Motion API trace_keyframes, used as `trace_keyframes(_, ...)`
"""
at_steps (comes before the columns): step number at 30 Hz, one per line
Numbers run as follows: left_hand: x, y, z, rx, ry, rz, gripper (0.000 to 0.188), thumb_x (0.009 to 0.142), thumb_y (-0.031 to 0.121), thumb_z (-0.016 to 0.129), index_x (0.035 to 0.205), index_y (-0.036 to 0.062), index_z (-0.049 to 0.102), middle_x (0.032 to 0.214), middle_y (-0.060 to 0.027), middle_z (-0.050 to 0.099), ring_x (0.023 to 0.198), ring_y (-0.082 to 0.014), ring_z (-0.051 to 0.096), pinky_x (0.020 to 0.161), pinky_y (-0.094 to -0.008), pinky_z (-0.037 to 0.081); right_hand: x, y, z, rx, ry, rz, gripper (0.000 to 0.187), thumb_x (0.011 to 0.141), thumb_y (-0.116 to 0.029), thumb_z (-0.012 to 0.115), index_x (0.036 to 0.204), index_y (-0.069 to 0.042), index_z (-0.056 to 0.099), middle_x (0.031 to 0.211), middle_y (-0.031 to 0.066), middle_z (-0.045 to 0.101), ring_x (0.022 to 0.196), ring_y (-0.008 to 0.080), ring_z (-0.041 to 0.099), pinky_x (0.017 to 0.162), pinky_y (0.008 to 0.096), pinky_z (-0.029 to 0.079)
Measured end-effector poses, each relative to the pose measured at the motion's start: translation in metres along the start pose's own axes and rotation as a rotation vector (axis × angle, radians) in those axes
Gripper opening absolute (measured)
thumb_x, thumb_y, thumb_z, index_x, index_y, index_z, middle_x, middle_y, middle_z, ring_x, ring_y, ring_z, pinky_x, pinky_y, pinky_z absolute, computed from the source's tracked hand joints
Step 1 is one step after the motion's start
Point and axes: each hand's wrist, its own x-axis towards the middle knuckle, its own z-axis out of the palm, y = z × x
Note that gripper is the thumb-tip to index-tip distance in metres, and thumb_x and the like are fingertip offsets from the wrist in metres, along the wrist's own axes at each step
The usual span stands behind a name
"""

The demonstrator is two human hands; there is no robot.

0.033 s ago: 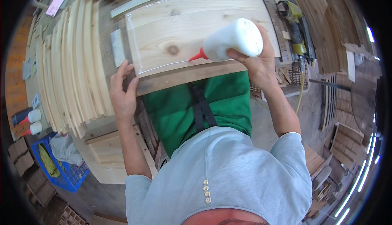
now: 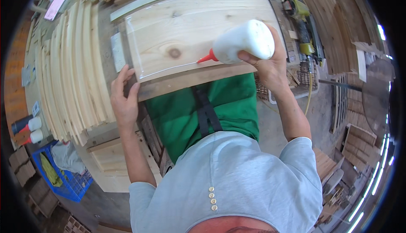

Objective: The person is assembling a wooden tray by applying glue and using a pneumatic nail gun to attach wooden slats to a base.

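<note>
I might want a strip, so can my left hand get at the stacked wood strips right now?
Likely yes: your left hand carries no tool and is by the near left corner of the panel, close to the stacked wood strips, with nothing visible standing between.

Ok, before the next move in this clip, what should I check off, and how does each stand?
1. White bottle held in the right hand: ok.
2. Red nozzle angled down at the near edge of the wooden panel: ok.
3. White bead laid from the near-left corner to the nozzle: ok.
4. Bead right of the nozzle: cannot tell, partly hidden.
5. Left hand at the near-left corner: ok.
6. Left hand pressing down: cannot tell.
</note>
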Motion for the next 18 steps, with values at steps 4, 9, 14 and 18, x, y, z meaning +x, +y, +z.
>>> trace_keyframes(4,0.001,-0.006,-0.001,0.018,-0.036,0.002,0.05,0.084,-0.005,0.059,0.132,0.0035,0.05,0.118,-0.0096,0.059,0.106,-0.0188,0.055,0.097,-0.0311,0.041,-0.012,0.004,-0.048,-0.026,0.118,0.07,0.064,0.07,-0.005,0.081,0.125,-0.007,0.048,0.112,0.0029,0.059,0.106,0.0136,0.056,0.091,0.03,0.047)
trace_keyframes(9,0.0,-0.006,0.0,-0.116,-0.051,-0.035,0.049,0.086,-0.003,0.057,0.134,0.0003,0.047,0.12,-0.011,0.057,0.107,-0.0192,0.054,0.098,-0.0314,0.039,-0.029,0.024,-0.113,0.01,0.267,0.042,0.063,0.071,-0.004,0.081,0.125,-0.006,0.048,0.111,0.0015,0.061,0.105,0.0125,0.057,0.09,0.0296,0.047)
trace_keyframes(14,0.0,-0.007,0.0,-0.055,-0.061,-0.074,0.048,0.089,0.002,0.057,0.135,-0.001,0.045,0.121,-0.0118,0.056,0.114,-0.0199,0.05,0.104,-0.0334,0.032,-0.04,0.031,-0.163,-0.013,0.398,-0.008,0.054,0.075,-0.006,0.078,0.121,-0.006,0.052,0.106,0.001,0.063,0.098,0.0112,0.059,0.086,0.0274,0.048)
trace_keyframes(18,0.0,-0.007,0.001,-0.076,-0.056,-0.06,0.048,0.089,0.002,0.057,0.135,-0.0008,0.045,0.121,-0.0121,0.056,0.112,-0.021,0.052,0.103,-0.0331,0.035,-0.046,0.035,-0.186,-0.035,0.473,0.015,0.052,0.077,-0.007,0.077,0.122,-0.005,0.051,0.106,0.0018,0.062,0.098,0.0121,0.059,0.085,0.0281,0.048)
